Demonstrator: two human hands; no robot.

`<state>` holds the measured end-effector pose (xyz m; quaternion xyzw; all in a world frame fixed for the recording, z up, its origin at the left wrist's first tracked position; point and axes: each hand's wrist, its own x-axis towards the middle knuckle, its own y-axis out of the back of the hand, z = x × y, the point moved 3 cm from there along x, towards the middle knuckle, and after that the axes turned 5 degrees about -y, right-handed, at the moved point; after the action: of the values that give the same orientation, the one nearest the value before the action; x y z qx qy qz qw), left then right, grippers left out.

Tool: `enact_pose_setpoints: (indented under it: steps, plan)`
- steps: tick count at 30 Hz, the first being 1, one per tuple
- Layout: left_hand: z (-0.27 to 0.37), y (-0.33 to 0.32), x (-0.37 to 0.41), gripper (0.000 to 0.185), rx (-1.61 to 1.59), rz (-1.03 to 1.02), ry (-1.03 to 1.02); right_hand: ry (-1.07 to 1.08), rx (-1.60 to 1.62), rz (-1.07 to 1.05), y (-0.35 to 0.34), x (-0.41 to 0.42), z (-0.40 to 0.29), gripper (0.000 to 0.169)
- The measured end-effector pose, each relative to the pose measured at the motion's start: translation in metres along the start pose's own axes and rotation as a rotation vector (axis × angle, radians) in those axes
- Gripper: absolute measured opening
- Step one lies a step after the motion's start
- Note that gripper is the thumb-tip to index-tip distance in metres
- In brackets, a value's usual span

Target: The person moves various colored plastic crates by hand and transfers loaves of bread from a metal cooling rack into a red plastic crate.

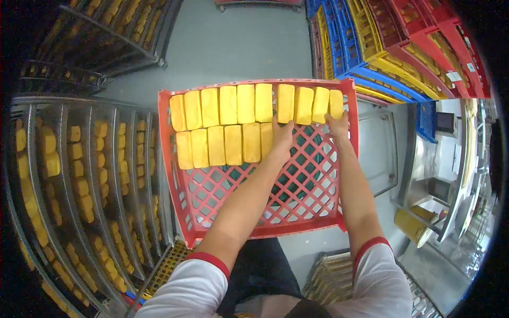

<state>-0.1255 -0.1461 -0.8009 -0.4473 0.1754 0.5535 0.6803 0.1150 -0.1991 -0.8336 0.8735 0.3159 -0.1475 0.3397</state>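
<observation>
Yellow bread loaves (228,105) stand in two rows across the far part of a red plastic crate (262,231) with a lattice floor. The far row spans nearly the whole width; the nearer row covers the left half. My left hand (283,137) is at the near end of one group of loaves (285,104), its fingers partly hidden. At the far right corner, my right hand (339,124) touches the rightmost loaf (336,104). Several loaves lie between my two hands, side by side and slightly tilted.
Metal racks filled with loaves (89,175) stand on the left. Stacked red, yellow and blue crates (373,43) rise at the far right. A steel counter (409,159) and a yellow bucket (413,226) are on the right. A rack (330,274) stands near my right arm.
</observation>
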Motion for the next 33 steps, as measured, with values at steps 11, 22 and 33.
enact_pose_setpoints:
  steps: [11, 22, 33]
  plan:
    - [0.011, -0.02, -0.015, 0.086, 0.068, -0.005, -0.019, 0.147, 0.189, -0.268, 0.0, -0.005, 0.009, 0.067]
    - [-0.026, 0.096, -0.101, 0.059, 0.154, -0.252, -0.036, 0.004, 0.442, -0.244, -0.047, -0.058, 0.026, 0.034]
    - [0.161, 0.387, -0.335, 0.031, 0.601, 0.61, -0.71, 0.092, 0.248, -0.316, -0.175, -0.249, -0.059, 0.053]
